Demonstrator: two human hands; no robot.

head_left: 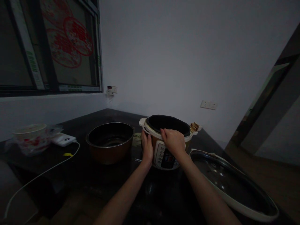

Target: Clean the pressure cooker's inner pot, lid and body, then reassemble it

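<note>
An electric cooker (pixel 161 154) with a cream body and a front control panel stands upright on the dark counter, its top uncovered. Its dark inner pot (pixel 168 122) sits inside. My left hand (pixel 147 147) lies against the cooker's left side, fingers extended upward just under the left handle. Across the front rim is my right hand (pixel 173 140), its fingers curled over the edge; the fingertips are partly hidden. A large oval glass lid (pixel 225 175) with a pale rim lies to the right of the cooker. Left of it stands an open brown pot (pixel 110 153) with a dark interior.
The dark countertop (pixel 93 187) meets a white wall. Far left, a patterned bowl (pixel 32 139) is wrapped in clear plastic. A white device (pixel 63 139) trails a white cable (pixel 42 173) over the front edge. Wall sockets (pixel 208 105) sit behind; a window (pixel 70 47) is upper left.
</note>
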